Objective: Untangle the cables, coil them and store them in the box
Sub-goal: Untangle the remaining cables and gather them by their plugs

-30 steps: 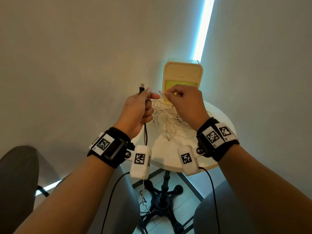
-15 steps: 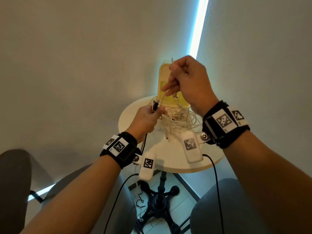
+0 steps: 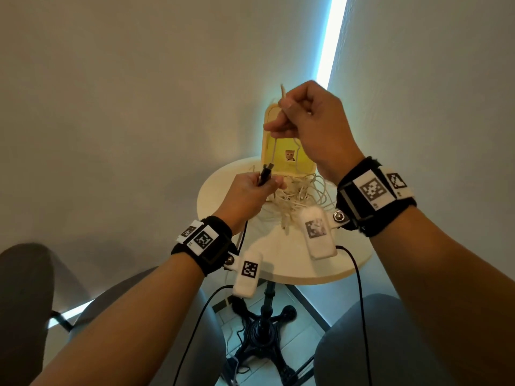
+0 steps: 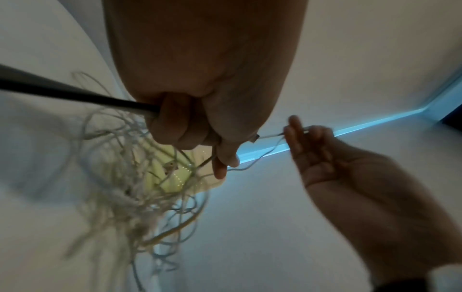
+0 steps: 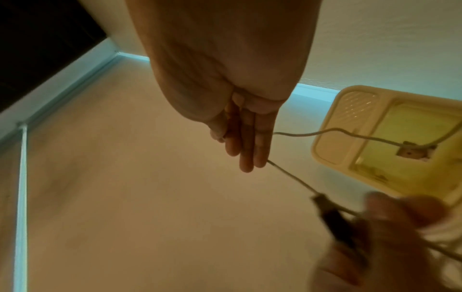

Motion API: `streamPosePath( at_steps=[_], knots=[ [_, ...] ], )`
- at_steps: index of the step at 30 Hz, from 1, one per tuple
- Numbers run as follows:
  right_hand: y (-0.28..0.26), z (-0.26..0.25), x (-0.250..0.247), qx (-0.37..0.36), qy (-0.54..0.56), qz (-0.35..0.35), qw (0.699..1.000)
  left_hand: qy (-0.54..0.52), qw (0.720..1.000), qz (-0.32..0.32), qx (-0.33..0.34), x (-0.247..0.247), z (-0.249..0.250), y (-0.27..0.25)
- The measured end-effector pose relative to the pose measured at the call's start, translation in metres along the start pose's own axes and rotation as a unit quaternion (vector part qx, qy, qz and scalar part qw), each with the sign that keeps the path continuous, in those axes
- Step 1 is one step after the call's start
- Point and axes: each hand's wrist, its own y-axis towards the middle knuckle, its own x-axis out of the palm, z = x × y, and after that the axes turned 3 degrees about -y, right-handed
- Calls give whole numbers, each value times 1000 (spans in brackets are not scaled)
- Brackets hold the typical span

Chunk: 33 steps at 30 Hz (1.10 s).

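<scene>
Right hand (image 3: 312, 121): raised above the table, pinching 1 white cable (image 3: 274, 147) near its end, the strand running down to the tangle.
Left hand (image 3: 248, 195): low, closed round a black cable (image 3: 69, 126) and its plug, with white strands also caught under the fingers.
Tangle (image 3: 299, 195): a loose pile of thin white cables on the table (image 3: 292, 263), just in front of the open yellow box (image 3: 303, 162).
Handling: light, limp and thin; likely to snag and knot if pulled hard.
Where to hold: judged best near a plug end, feeding it out slowly while the other hand steadies the pile.
</scene>
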Motion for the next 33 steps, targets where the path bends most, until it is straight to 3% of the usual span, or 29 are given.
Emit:
streamPosePath(
  at_steps=[5,8,11,14,16,18,21,24,26,28,30,33],
  knots=[
    [8,-20,-16,-74,41,24,996,17,1000,10,-16,-6,-19,3],
    [5,-18,-22,-79,65,28,994,10,999,42,0,-10,-13,6],
    [2,-4,-20,-26,36,41,998,-48,995,86,-8,-14,-2,9],
    [-2,15,-19,96,-81,48,991,-83,991,101,-9,-20,7,12],
    [-6,22,-17,128,-158,88,975,-93,990,101,-5,-23,15,14],
    [-7,24,-14,89,-273,124,950,-104,990,98,9,-26,25,16],
    [-8,18,-12,57,-482,61,872,-96,989,107,23,-31,34,19],
    [-10,2,-11,21,-563,44,825,-78,991,107,24,-33,38,20],
    [-10,-4,-6,-45,-511,2,859,-68,993,89,24,-34,37,18],
    [-10,-2,-1,-81,-413,-118,900,-59,996,59,24,-32,38,15],
    [-9,8,2,-78,-402,-195,891,-64,997,32,28,-31,39,13],
    [-4,17,3,-86,-401,-179,894,-63,997,17,39,-32,39,9]
  ],
)
